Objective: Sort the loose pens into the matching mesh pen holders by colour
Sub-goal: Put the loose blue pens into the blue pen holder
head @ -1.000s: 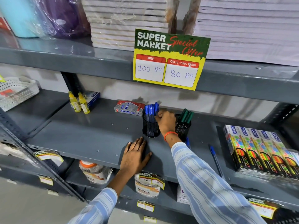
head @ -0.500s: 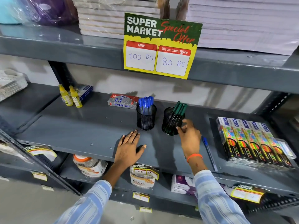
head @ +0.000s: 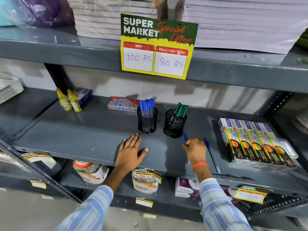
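Note:
Two black mesh pen holders stand side by side on the grey shelf (head: 70,130). The left holder (head: 147,121) is full of blue pens (head: 147,106); the right holder (head: 174,124) has green pens (head: 180,110). My right hand (head: 195,151) lies on the shelf just right of the green holder, fingers closing on a loose blue pen (head: 183,138) whose cap sticks out above the knuckles. A second loose blue pen (head: 212,154) lies on the shelf right of that hand. My left hand (head: 130,151) rests flat, fingers spread, in front of the blue holder.
Neon pencil boxes (head: 255,140) fill the shelf's right end. A red and silver box (head: 123,105) lies behind the blue holder, two yellow glue bottles (head: 69,101) at back left. A price sign (head: 157,45) hangs from the upper shelf. Jars sit on the shelf below.
My right hand left the blue holder, passed in front of the green holder and came down on the loose blue pen to the right. The left hand stayed flat.

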The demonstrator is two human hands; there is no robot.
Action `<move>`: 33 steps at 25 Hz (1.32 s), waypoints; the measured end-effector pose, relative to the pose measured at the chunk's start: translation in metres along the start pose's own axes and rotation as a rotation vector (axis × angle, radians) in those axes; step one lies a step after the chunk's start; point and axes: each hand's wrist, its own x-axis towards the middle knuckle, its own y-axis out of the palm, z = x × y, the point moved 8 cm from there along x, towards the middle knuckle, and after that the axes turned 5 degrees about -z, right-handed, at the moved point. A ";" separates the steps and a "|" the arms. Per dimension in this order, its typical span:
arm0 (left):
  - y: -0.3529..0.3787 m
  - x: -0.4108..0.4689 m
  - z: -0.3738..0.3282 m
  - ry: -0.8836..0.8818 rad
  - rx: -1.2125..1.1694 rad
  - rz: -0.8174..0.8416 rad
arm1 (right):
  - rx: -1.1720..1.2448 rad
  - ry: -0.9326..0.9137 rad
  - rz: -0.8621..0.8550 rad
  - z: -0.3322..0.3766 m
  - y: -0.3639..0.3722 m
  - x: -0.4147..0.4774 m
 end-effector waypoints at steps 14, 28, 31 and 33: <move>-0.004 -0.001 -0.001 0.010 0.028 -0.018 | 0.434 -0.196 -0.143 0.128 -0.037 -0.008; -0.005 -0.001 -0.001 -0.004 0.032 -0.031 | 0.298 -0.259 -0.096 0.169 0.017 0.052; -0.005 -0.001 -0.002 0.001 0.048 -0.028 | 0.324 -0.246 -0.136 0.161 0.018 0.049; -0.003 -0.001 -0.002 0.003 0.059 -0.013 | 0.376 -0.241 -0.167 0.154 0.012 0.045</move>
